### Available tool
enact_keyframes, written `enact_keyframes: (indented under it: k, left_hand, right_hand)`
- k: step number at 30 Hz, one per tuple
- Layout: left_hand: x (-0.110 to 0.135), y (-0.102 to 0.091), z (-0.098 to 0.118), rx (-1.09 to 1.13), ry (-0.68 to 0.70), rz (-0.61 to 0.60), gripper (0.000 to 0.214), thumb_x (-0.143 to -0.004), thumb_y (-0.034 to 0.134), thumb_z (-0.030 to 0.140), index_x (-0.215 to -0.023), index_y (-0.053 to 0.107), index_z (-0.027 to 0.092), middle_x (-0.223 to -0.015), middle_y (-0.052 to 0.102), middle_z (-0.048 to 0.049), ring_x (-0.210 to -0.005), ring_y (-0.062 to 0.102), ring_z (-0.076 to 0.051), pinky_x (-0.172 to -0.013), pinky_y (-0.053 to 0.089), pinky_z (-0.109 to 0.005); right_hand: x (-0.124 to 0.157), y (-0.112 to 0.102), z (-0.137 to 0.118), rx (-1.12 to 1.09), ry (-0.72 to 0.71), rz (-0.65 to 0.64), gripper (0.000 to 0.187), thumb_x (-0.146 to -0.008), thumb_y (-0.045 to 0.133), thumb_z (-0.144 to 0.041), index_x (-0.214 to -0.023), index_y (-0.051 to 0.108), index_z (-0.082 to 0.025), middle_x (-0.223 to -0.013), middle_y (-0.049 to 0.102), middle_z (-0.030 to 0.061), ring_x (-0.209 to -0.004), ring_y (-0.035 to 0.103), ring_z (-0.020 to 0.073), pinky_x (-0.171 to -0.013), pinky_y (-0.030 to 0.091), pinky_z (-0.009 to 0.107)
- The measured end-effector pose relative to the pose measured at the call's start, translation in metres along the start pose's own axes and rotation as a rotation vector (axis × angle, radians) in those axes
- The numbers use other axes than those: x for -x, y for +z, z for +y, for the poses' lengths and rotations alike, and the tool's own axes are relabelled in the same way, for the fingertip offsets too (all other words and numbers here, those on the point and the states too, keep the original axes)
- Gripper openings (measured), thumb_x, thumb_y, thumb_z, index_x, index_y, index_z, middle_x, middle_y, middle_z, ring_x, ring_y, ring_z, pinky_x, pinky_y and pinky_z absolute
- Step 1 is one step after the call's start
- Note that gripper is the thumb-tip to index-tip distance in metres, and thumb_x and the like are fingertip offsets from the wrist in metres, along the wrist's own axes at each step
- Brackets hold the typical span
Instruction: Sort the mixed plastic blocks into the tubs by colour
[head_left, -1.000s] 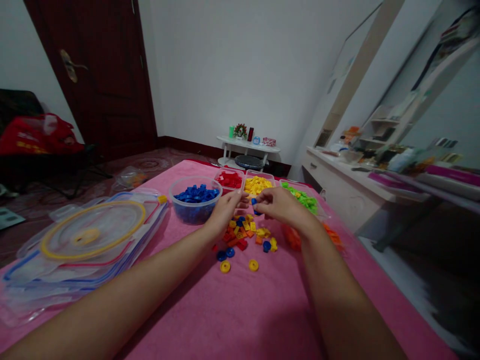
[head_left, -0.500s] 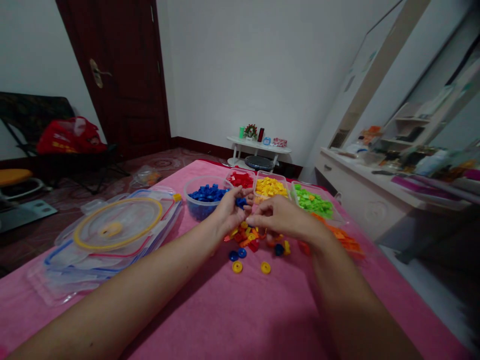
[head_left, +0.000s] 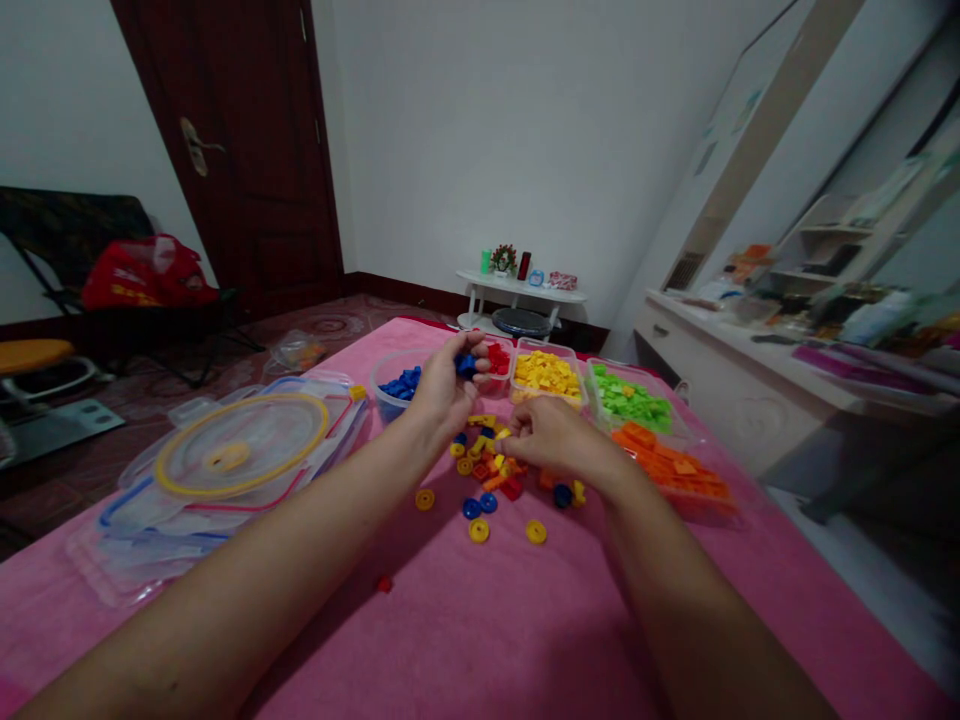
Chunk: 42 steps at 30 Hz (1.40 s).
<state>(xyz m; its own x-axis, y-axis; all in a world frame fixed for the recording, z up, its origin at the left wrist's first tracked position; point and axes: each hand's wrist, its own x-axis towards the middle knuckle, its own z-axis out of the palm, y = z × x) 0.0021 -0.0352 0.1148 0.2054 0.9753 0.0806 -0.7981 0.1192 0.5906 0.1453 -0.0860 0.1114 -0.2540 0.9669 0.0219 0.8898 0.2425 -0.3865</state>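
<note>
My left hand [head_left: 442, 390] is raised over the round tub of blue pieces [head_left: 397, 385], fingers closed on a small blue piece [head_left: 466, 366]. My right hand [head_left: 551, 445] rests lower, fingers pinched on something small I cannot make out at the edge of a loose pile of mixed coloured pieces [head_left: 491, 470] on the pink cloth [head_left: 487, 620]. Behind the pile stand tubs of red [head_left: 499, 358], yellow [head_left: 547, 373], green [head_left: 630, 400] and orange pieces [head_left: 671, 470].
A stack of clear plastic lids [head_left: 225, 465] lies at the left on the cloth. Stray round pieces [head_left: 478, 530] and a tiny red one [head_left: 384, 584] lie nearer me. A white dresser [head_left: 720, 390] stands right; a small white table [head_left: 521, 295] and a dark door [head_left: 240, 150] lie beyond.
My left hand has taken the blue piece and lifted it back over the blue tub. My right hand has dropped to the pile. The camera has swung slightly left.
</note>
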Motion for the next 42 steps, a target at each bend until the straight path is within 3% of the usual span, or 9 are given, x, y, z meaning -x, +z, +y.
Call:
enact_keyframes:
  k: [6, 11, 17, 23, 26, 31, 36, 39, 42]
  left_hand:
    - [-0.024, -0.026, 0.022, -0.608, 0.280, 0.050, 0.023, -0.075, 0.060, 0.034, -0.070, 0.061, 0.012, -0.061, 0.061, -0.0026, -0.053, 0.053, -0.009, -0.050, 0.041, -0.018]
    - [-0.034, -0.044, 0.016, -1.001, 0.450, 0.029, 0.025, -0.076, 0.056, 0.033, -0.069, 0.066, 0.012, -0.070, 0.067, -0.0054, -0.070, 0.059, -0.014, -0.066, 0.045, -0.023]
    - [-0.018, -0.031, 0.002, -1.203, 0.599, -0.136, 0.029, -0.082, 0.049, 0.031, -0.072, 0.068, 0.013, -0.072, 0.067, -0.0036, -0.073, 0.060, -0.014, -0.070, 0.043, -0.022]
    - [0.000, -0.025, -0.020, -1.297, 0.540, -0.331, 0.029, -0.086, 0.046, 0.029, -0.075, 0.067, 0.014, -0.068, 0.065, -0.0028, -0.064, 0.057, -0.013, -0.062, 0.041, -0.021]
    - [0.004, -0.034, -0.039, -1.363, 0.484, -0.444, 0.025, -0.086, 0.046, 0.026, -0.081, 0.068, 0.017, -0.072, 0.066, -0.0039, -0.067, 0.058, -0.015, -0.067, 0.043, -0.024]
    - [0.008, -0.058, -0.069, -1.448, 0.477, -0.482, 0.024, -0.081, 0.051, 0.020, -0.098, 0.068, 0.021, -0.098, 0.066, -0.0081, -0.093, 0.058, -0.021, -0.087, 0.042, -0.032]
    - [0.009, -0.068, -0.081, -1.692, 0.429, -0.715, 0.025, -0.083, 0.049, 0.022, -0.102, 0.066, 0.019, -0.108, 0.063, -0.0102, -0.102, 0.054, -0.023, -0.090, 0.039, -0.036]
    - [0.009, -0.067, -0.081, -1.722, 0.416, -0.728, 0.026, -0.085, 0.046, 0.024, -0.103, 0.064, 0.020, -0.107, 0.063, -0.0085, -0.101, 0.053, -0.022, -0.090, 0.040, -0.034]
    - [0.009, -0.066, -0.081, -1.715, 0.406, -0.723, 0.025, -0.085, 0.047, 0.024, -0.103, 0.064, 0.020, -0.107, 0.064, -0.0078, -0.101, 0.053, -0.021, -0.089, 0.040, -0.034]
  right_hand:
    - [-0.008, -0.013, 0.033, 0.258, 0.253, 0.073, 0.020, -0.067, 0.069, -0.030, -0.084, 0.067, -0.019, -0.078, 0.068, 0.0051, -0.069, 0.060, 0.0154, -0.053, 0.033, 0.023]
    - [-0.011, -0.002, 0.030, 0.226, 0.120, 0.125, 0.022, -0.071, 0.064, -0.024, -0.092, 0.068, -0.021, -0.087, 0.068, 0.0043, -0.075, 0.059, 0.0155, -0.059, 0.035, 0.024]
    - [-0.003, 0.018, 0.006, 0.213, -0.019, -0.232, 0.024, -0.055, 0.076, -0.031, -0.075, 0.067, -0.022, -0.076, 0.066, 0.0012, -0.065, 0.057, 0.0148, -0.053, 0.034, 0.023]
    - [0.002, 0.013, 0.007, 0.312, 0.019, -0.242, 0.016, -0.060, 0.064, -0.018, -0.076, 0.067, -0.020, -0.075, 0.067, 0.0043, -0.063, 0.057, 0.0158, -0.051, 0.032, 0.023]
    - [0.001, 0.002, 0.019, 0.299, 0.026, -0.151, 0.012, -0.064, 0.059, -0.018, -0.073, 0.067, -0.020, -0.072, 0.067, 0.0045, -0.063, 0.057, 0.0153, -0.051, 0.032, 0.024]
    - [0.005, -0.028, 0.038, 0.149, 0.033, 0.075, 0.013, -0.064, 0.059, -0.018, -0.073, 0.068, -0.020, -0.074, 0.067, 0.0031, -0.066, 0.058, 0.0145, -0.057, 0.038, 0.023]
    - [0.022, -0.069, 0.040, -0.526, 0.055, 0.631, 0.025, -0.069, 0.060, -0.029, -0.091, 0.064, -0.017, -0.079, 0.066, 0.0034, -0.065, 0.060, 0.0136, -0.056, 0.045, 0.024]
    - [0.036, -0.088, 0.045, -0.880, 0.058, 0.706, 0.031, -0.067, 0.064, -0.035, -0.094, 0.062, -0.019, -0.078, 0.064, 0.0013, -0.062, 0.060, 0.0116, -0.053, 0.046, 0.022]
    - [0.043, -0.096, 0.057, -1.016, 0.089, 0.702, 0.032, -0.065, 0.066, -0.034, -0.094, 0.062, -0.020, -0.082, 0.065, 0.0016, -0.060, 0.058, 0.0094, -0.051, 0.045, 0.019]
